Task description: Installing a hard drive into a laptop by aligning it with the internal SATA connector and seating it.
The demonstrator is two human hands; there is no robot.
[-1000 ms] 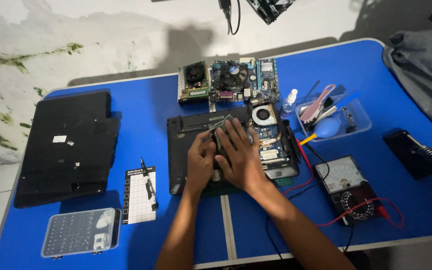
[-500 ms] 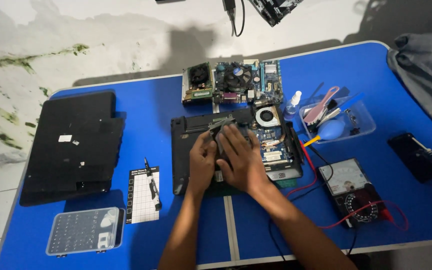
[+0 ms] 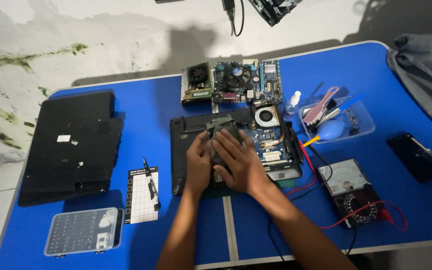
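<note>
Opened laptop base (image 3: 236, 145) at the centre of the blue table (image 3: 151, 105), as we work on it. Our left hand (image 3: 198, 162) lies flat, fingers together, on the dark left half. Our right hand (image 3: 238, 160), fingers spread, presses on a dark grey part (image 3: 226, 131) over the exposed board. A screwdriver (image 3: 151, 184) rests on a gridded mat (image 3: 142, 195) to the left; a multimeter (image 3: 353, 192) sits to the right.
</note>
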